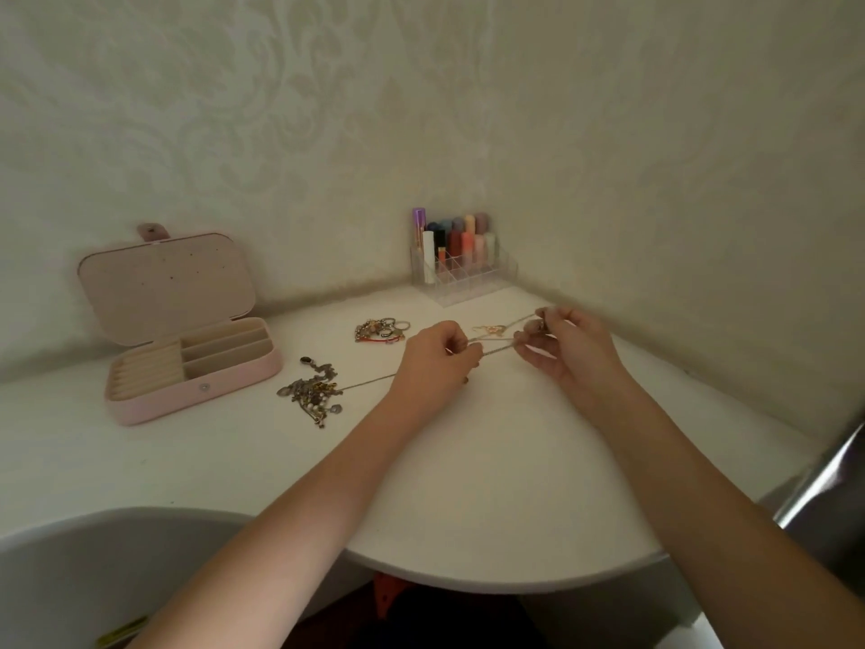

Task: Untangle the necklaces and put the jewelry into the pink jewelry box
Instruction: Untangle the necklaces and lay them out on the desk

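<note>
A thin silver chain is stretched between my hands above the white table. My left hand pinches it near the middle, and my right hand pinches its strands further right. The chain's tail runs left to a tangled heap of necklaces and charms. A gold necklace lies just behind my hands. Rings and bracelets sit in a small pile behind my left hand. The pink jewelry box stands open at the left, its lid propped up and its compartments holding nothing I can see.
A clear organiser with lipsticks stands in the corner against the patterned wall. The table's curved front edge is close to me. A white rounded surface lies lower left, and a dark shiny object at the right edge.
</note>
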